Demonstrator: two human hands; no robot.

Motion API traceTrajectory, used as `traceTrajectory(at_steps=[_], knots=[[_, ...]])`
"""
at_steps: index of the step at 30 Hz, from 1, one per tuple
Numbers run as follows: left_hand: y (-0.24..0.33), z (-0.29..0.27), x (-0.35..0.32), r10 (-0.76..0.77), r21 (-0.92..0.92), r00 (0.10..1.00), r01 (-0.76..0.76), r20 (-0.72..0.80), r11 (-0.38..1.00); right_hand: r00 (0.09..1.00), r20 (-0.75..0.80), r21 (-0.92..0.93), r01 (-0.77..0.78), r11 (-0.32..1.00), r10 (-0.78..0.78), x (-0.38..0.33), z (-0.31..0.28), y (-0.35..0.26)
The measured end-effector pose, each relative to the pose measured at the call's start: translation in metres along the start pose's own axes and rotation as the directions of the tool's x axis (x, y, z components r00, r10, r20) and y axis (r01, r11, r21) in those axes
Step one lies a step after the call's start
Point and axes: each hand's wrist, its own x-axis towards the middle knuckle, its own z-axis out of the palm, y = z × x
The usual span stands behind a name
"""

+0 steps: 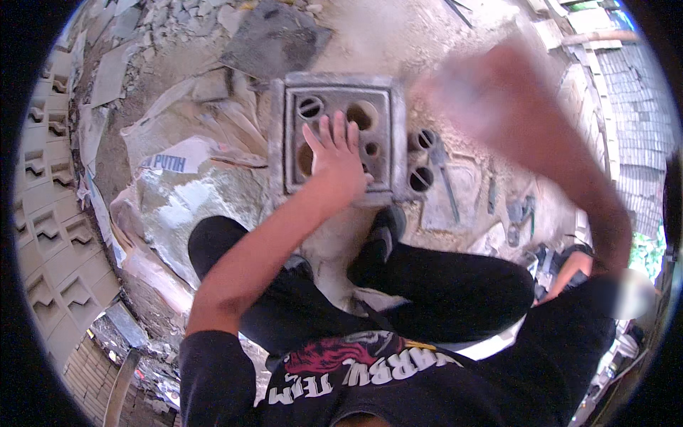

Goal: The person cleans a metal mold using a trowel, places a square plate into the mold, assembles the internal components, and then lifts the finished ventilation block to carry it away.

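A square grey metal mould point(400, 135) with a raised rim sits in front of me, with several round holes in its inner face. My left hand point(339, 158) lies on that face, palm down and fingers spread. One round cylinder with a crossbar point(310, 107) sits in the far left hole. Right of the mould stand two similar cylinders, one farther away point(425, 139) and one nearer point(420, 178). My right hand point(473, 89) is raised beyond the mould's right side, smeared by motion. Whether it holds anything cannot be made out.
A dark long-handled tool point(447, 188) lies right of the cylinders, with more hand tools point(523, 213) beyond. Pale powder on a white sack point(188, 188) lies to the left. A dark flat sheet point(274, 39) lies behind the mould. Patterned blocks point(60, 235) are stacked far left; grey tiles point(640, 121) right.
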Motion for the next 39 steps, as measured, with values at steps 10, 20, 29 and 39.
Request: traceTrajectory(at_steps=[10,20,29,39], knots=[[-0.045,-0.006,0.004,0.04,-0.123,0.999,-0.038,0.014,0.992,0.911,0.241,-0.153,-0.305,0.94,0.335,-0.049,0.081,0.103],[-0.058,-0.024,-0.019,0.055,-0.052,0.989,-0.063,-0.138,0.997,0.932,-0.269,0.18,-0.197,0.964,0.241,-0.026,0.252,0.088],[-0.063,-0.051,0.006,0.01,-0.153,0.996,-0.023,-0.084,0.988,0.932,-0.363,0.156,0.055,0.986,0.006,0.006,0.235,-0.029],[-0.077,-0.061,-0.014,-0.018,-0.263,0.98,-0.035,-0.197,0.964,0.959,-0.277,0.228,0.014,0.974,0.051,0.021,0.245,-0.041]])
